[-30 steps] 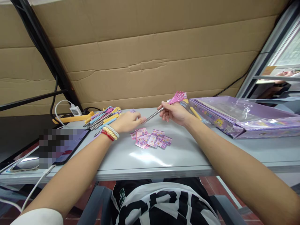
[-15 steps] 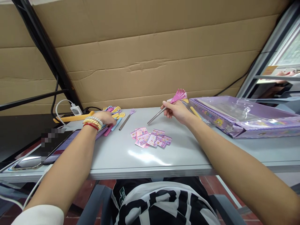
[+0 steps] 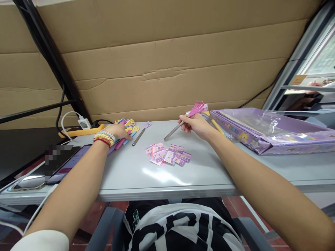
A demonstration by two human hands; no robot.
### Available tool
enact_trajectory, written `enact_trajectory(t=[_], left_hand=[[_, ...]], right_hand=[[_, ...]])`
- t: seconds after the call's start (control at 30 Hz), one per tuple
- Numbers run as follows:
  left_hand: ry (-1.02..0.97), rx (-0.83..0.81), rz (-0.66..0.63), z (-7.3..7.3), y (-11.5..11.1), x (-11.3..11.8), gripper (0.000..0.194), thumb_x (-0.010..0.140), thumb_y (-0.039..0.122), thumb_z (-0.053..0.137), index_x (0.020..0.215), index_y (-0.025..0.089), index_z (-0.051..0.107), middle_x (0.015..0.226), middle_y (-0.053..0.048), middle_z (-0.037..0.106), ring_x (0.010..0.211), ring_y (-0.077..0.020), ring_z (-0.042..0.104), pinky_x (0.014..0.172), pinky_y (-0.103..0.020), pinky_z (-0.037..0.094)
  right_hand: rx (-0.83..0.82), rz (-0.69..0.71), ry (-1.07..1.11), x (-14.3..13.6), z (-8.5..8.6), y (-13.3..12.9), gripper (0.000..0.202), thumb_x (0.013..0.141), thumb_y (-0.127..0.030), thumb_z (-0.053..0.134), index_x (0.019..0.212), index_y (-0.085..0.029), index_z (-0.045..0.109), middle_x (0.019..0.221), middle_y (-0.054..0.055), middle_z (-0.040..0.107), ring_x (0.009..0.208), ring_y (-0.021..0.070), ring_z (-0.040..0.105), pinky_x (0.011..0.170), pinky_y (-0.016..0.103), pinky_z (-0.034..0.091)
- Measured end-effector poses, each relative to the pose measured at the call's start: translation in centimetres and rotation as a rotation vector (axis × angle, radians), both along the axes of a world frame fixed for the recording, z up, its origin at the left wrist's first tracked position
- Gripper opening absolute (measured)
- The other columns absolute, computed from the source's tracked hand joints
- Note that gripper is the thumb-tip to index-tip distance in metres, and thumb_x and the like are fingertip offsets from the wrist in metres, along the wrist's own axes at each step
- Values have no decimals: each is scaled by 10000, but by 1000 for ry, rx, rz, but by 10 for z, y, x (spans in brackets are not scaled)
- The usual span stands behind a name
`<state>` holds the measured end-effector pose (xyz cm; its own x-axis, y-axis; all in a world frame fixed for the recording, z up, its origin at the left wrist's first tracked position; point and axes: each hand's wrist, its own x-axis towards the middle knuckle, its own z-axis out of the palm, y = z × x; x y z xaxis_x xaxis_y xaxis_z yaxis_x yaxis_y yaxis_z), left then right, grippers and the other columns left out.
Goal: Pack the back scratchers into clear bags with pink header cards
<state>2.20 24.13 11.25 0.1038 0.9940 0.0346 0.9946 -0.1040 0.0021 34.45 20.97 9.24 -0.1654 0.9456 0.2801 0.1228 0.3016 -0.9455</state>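
Note:
My right hand point(image 3: 195, 124) is closed round a metal-handled stick with a pink hand-shaped head point(image 3: 197, 108), its handle pointing down to the left. At the left, my left hand point(image 3: 119, 132) rests on a bunch of colourful hand-shaped sticks point(image 3: 128, 123); its fingertips are partly hidden, so its grip does not show. Between the hands, a purple-headed stick point(image 3: 141, 134) lies on the table. Nearer the front edge, several small pink and purple cards point(image 3: 170, 156) lie in an overlapping group.
A purple box point(image 3: 264, 141) with clear plastic stands on the right of the grey table point(image 3: 167, 190). Beside it lies a yellow stick point(image 3: 217, 127). Two phones point(image 3: 65, 167), cables and a white charger point(image 3: 84, 122) are at the left. Cardboard point(image 3: 162, 62) stands behind.
My right hand has turned the pink-headed stick slightly, its head now a little lower and further left. My left hand has shifted slightly over the bunch.

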Motion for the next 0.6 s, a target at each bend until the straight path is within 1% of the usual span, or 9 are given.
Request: enact_trajectory(t=[0.03,0.07,0.13,0.2,0.27,0.33,0.4,0.6], left_hand=[[-9,6,-28,1,-3,5,382,606,539,635,497,194,513,535,-60,567,556,-207,552,514,-286,340],[-35,35,-91,2,-7,10,392,660,558,588,520,199,517,550,-45,568,569,-193,542,522,-282,327],[-115,124,-268,-1,-13,24,415,720,601,530,597,204,546,616,-23,597,607,-174,532,540,-271,316],[-142,165,-413,-8,-17,39,446,760,622,485,641,198,559,641,-21,610,606,-159,511,546,-265,309],[-134,187,-505,-18,-19,51,448,818,591,430,686,190,580,657,-30,614,591,-151,489,550,-266,303],[-144,200,-560,-26,-20,59,433,865,545,389,752,186,603,680,-33,620,591,-150,486,559,-267,303],[-166,193,-583,-31,-21,64,424,888,524,373,790,186,610,691,-29,620,594,-150,488,564,-267,305],[-200,166,-596,-34,-22,66,443,906,530,350,790,183,599,675,-19,591,583,-145,474,559,-268,312]], right_hand=[[6,5,30,0,0,0,353,744,-469,704,710,-127,623,479,10,584,365,77,484,353,190,347],[12,13,67,0,1,0,357,732,-477,711,715,-132,622,480,9,585,366,79,486,351,192,345],[18,35,155,0,3,-1,350,722,-475,716,732,-138,623,494,8,596,368,83,491,349,194,342],[10,56,237,0,5,-2,326,744,-456,691,748,-137,627,514,16,617,370,90,500,351,199,342],[-9,61,291,1,8,-3,305,793,-433,631,748,-132,628,522,31,631,365,98,507,353,206,342],[-42,51,314,1,10,-4,310,843,-409,556,738,-126,627,517,45,636,360,105,508,354,211,339],[-78,41,316,0,11,-5,314,872,-378,504,735,-124,626,515,54,639,361,108,512,359,211,341],[-122,35,301,-2,10,-7,281,871,-324,479,766,-118,638,547,66,661,375,111,523,367,207,345]])
